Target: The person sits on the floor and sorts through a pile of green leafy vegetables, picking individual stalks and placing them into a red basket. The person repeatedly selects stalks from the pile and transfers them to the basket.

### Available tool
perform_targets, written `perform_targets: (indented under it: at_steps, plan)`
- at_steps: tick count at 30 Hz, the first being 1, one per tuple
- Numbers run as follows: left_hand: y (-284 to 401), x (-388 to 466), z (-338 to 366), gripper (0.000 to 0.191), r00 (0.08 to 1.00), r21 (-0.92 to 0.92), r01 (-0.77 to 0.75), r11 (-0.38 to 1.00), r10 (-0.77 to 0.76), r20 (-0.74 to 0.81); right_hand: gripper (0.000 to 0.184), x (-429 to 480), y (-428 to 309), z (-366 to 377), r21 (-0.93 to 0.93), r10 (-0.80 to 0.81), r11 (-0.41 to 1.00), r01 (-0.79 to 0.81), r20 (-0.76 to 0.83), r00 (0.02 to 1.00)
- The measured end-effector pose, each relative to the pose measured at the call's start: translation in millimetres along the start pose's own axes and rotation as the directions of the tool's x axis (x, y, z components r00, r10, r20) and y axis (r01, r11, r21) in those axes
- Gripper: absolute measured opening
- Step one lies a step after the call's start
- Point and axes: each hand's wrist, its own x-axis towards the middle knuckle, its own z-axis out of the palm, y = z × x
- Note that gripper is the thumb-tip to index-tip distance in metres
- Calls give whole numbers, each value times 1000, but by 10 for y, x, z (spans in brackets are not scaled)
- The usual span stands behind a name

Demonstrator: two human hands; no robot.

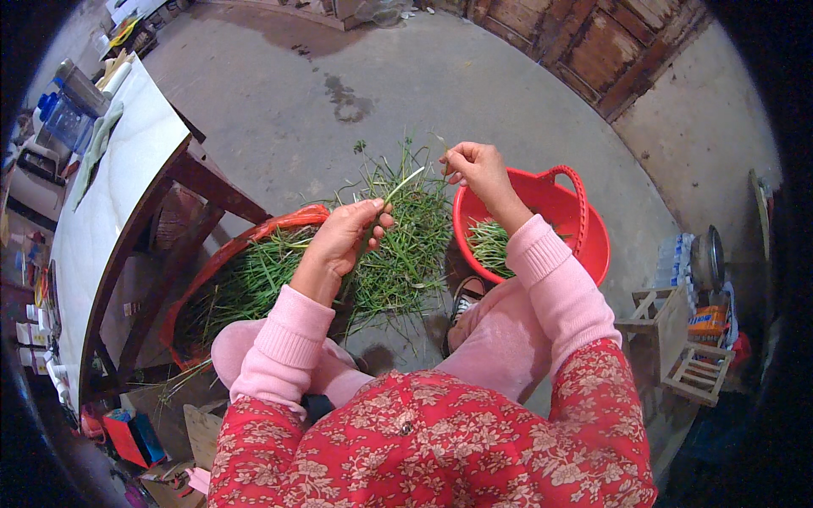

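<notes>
My left hand (356,235) grips a long green stalk with a white end (406,183), which points up and to the right. Just right of that end, my right hand (470,166) pinches a thin, pale strand of leaf between thumb and fingers. Below my right forearm stands a red plastic basket (597,244) with cut or cleaned stalks (489,244) inside. A loose heap of green stalks and leaves (406,247) lies on the floor between my feet and beyond. Left of it, a red-orange bag (190,305) holds more long green stalks (260,273).
A white-topped table (127,171) with a cloth and plastic containers stands at the left. Wooden stools (660,324) and bottles (674,260) are at the right. Wooden doors (597,51) line the far right wall. A wet patch (346,101) marks the concrete floor.
</notes>
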Motion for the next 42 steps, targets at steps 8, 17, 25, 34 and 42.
perform_targets:
  at_steps: [8, 17, 25, 34, 42]
  plan:
    - [-67, 7, 57, 17, 998, -52, -51, 997, 49, -37, 26, -126, 114, 368, -113, -234, 960, 256, 182, 955]
    - [-170, 41, 135, 16, 966, 218, -233, 948, 251, -60, 19, -298, -281, 457, -117, -77, 988, 102, 199, 977]
    - [-140, 31, 83, 22, 997, -37, -64, 997, 65, 34, 16, -205, -232, 333, -89, -212, 969, 230, 179, 961]
    - [-116, 49, 25, 22, 991, -152, 68, 986, -50, 122, 14, -29, -17, 175, -95, -159, 983, 158, 6, 987]
    - [-80, 32, -33, 22, 982, -296, 120, 948, -71, 173, 21, 81, 175, 12, -412, -242, 868, 278, 138, 960]
